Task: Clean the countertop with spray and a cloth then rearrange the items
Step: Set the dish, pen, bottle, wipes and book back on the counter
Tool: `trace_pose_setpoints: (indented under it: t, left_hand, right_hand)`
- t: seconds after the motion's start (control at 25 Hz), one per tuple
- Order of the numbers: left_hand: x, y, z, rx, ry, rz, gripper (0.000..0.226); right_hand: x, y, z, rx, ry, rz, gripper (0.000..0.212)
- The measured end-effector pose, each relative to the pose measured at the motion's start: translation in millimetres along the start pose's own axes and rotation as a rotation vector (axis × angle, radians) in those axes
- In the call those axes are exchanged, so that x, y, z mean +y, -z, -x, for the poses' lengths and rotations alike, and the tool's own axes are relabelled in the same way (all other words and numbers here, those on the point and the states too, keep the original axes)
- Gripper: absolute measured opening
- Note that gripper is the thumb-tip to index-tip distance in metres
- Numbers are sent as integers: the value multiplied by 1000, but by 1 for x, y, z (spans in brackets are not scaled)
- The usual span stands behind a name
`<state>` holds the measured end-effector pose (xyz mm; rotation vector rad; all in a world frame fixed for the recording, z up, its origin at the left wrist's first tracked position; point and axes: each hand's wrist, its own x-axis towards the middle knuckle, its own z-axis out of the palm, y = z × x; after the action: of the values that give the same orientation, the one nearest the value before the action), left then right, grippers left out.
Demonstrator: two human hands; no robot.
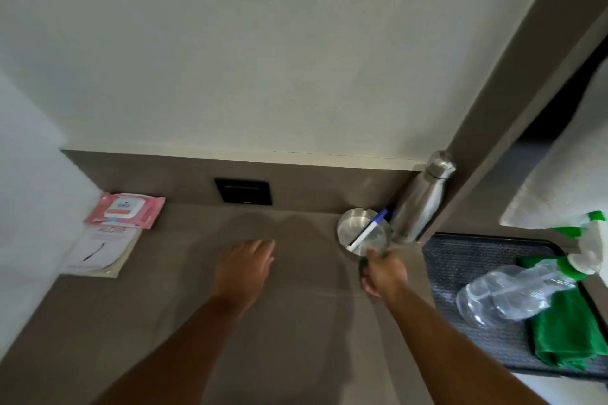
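Note:
The brown countertop (296, 322) runs below me. My left hand (246, 261) hovers palm down over its middle, fingers loosely apart and holding nothing. My right hand (381, 274) is closed at the near rim of a round steel dish (353, 223), which has a white and blue pen (368, 230) lying across it. The white spray bottle with a green trigger (589, 240) and the folded green cloth (566, 335) lie on a dark tray (460, 260) at the right, away from both hands.
A steel water bottle (421, 200) stands in the back right corner beside the dish. A crumpled clear plastic bottle (513, 294) lies on the tray. A pink wipes pack (126, 210) and a booklet (98, 251) sit at the back left. A black socket (243, 191) is on the backsplash.

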<state>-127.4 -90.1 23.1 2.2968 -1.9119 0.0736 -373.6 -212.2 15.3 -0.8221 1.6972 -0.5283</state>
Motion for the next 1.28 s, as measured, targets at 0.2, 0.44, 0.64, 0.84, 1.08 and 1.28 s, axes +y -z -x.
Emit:
trace_pose_setpoints:
  t: [0.2, 0.44, 0.64, 0.84, 1.08, 1.28]
  left_hand:
    - [-113, 29, 28, -68, 261, -34, 33]
    - [-201, 44, 41, -39, 487, -1, 32]
    - [-270, 53, 10, -11, 516, 24, 41]
    - [-296, 39, -4, -59, 448, -4, 41]
    - [-298, 17, -10, -180, 375, -31, 46]
    - [-293, 15, -8, -246, 411, -89, 54]
  right_hand:
    - [6, -32, -20, 185, -6, -28, 30]
    - [8, -94, 38, 215, 130, 165, 29]
    - [0, -166, 79, 161, 210, 118, 24]
    - [-7, -175, 79, 183, 175, 42, 27]
    - [-8, -109, 40, 432, 59, -11, 36]
    - [-9, -78, 2, 502, -40, -10, 42]
